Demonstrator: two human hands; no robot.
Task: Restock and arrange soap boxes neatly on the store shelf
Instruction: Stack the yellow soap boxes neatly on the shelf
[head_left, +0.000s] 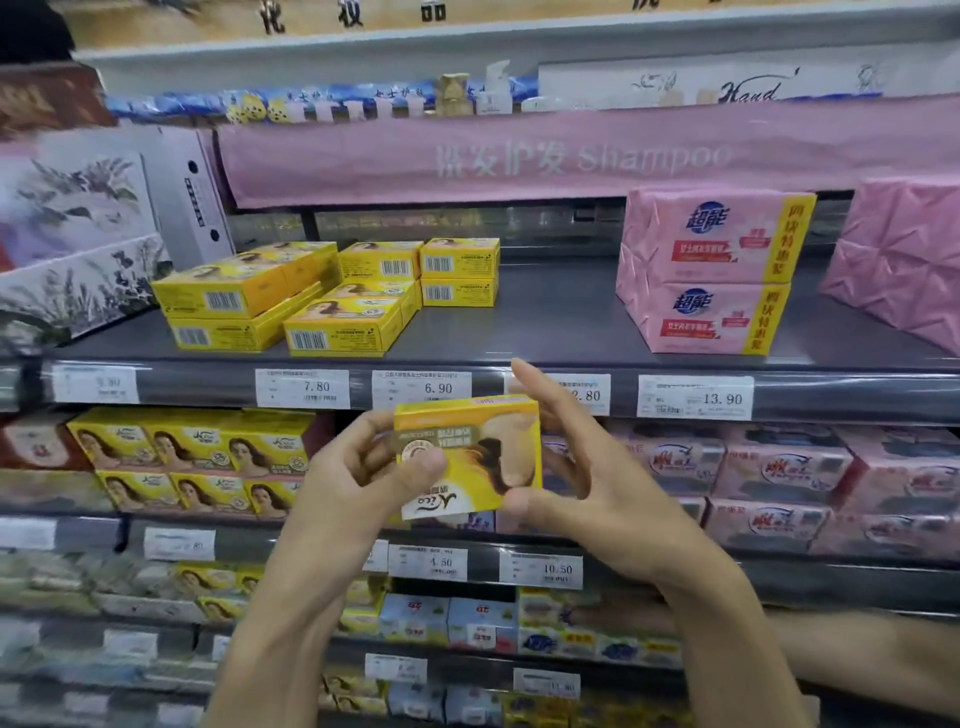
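Soap box (467, 457) held centre frame, just below the shelf (561, 317), not yet placed.
My left hand (358, 473) grips its left side; right hand (587, 483) steadies the right edge, fingers mostly straight. Yellow stack (332, 291) on the shelf sits askew, a gap before the pink packs (711, 270): restock partway.

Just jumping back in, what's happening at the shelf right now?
A person holds one yellow soap box, print upside down, in front of the shelves. The left hand grips its left side, thumb on the front; the right hand steadies its right edge with fairly straight fingers. On the grey shelf above, yellow boxes are stacked at left, pink soap packs at right, bare space between. The held box is not yet shelved.
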